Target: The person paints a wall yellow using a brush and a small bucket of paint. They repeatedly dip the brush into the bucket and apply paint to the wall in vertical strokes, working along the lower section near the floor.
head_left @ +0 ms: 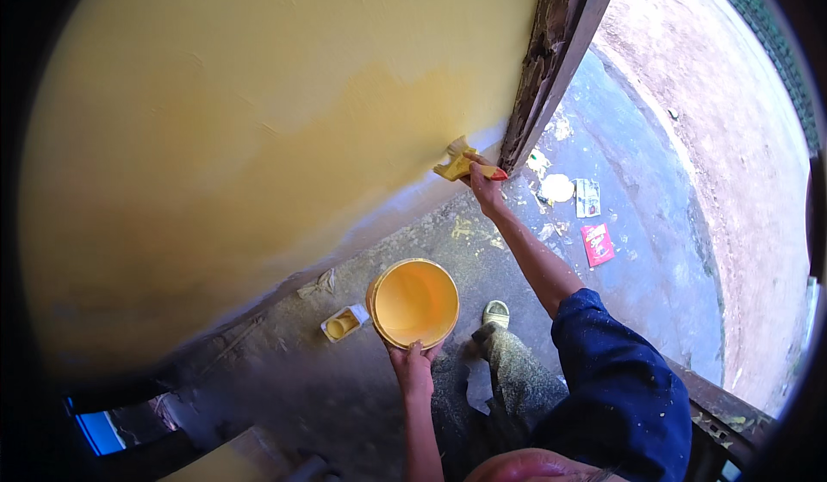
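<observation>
Head view: right hand (485, 187) closed around a paintbrush (451, 168), held at the low end of the yellow wall (258, 137), beside the wooden post (551, 73); bristle contact cannot be told. Left hand (414, 368) grips the near side of a yellow bucket (449, 288), mouth up. Small container (343, 323) on the floor (444, 232), left of bucket.

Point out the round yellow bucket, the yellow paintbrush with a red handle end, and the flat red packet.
Round yellow bucket (415, 262): head view, far rim.
Yellow paintbrush (453, 168): head view, broad yellow part.
Flat red packet (597, 245): head view, mid-face.
</observation>
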A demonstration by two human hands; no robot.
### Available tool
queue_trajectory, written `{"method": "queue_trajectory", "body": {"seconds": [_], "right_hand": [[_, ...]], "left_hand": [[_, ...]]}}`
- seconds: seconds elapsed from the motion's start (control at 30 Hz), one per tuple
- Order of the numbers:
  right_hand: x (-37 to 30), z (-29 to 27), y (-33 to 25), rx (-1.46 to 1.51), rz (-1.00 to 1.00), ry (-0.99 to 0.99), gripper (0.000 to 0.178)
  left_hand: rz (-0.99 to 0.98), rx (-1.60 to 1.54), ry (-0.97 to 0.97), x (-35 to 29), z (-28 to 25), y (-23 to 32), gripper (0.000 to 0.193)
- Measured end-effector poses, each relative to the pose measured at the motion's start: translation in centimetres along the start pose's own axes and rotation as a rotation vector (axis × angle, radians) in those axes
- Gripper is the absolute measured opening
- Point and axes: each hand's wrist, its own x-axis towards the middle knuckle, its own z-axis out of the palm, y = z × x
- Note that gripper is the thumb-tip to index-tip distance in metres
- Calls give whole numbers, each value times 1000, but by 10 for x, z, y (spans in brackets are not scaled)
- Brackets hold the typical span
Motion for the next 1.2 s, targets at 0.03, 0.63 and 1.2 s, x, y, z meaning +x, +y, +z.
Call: {"method": "queue_trajectory", "body": {"seconds": [0.03, 0.63, 1.2], "right_hand": [[-6, -6, 2, -85, 99, 19, 34], [-184, 84, -203, -756, 108, -425, 47], [-206, 122, -145, -1103, 137, -410, 26]], "left_hand": [[-10, -14, 1, 5, 5, 2, 63], [87, 13, -165, 1, 43, 74, 82], [167, 111, -285, -31, 1, 87, 76]]}}
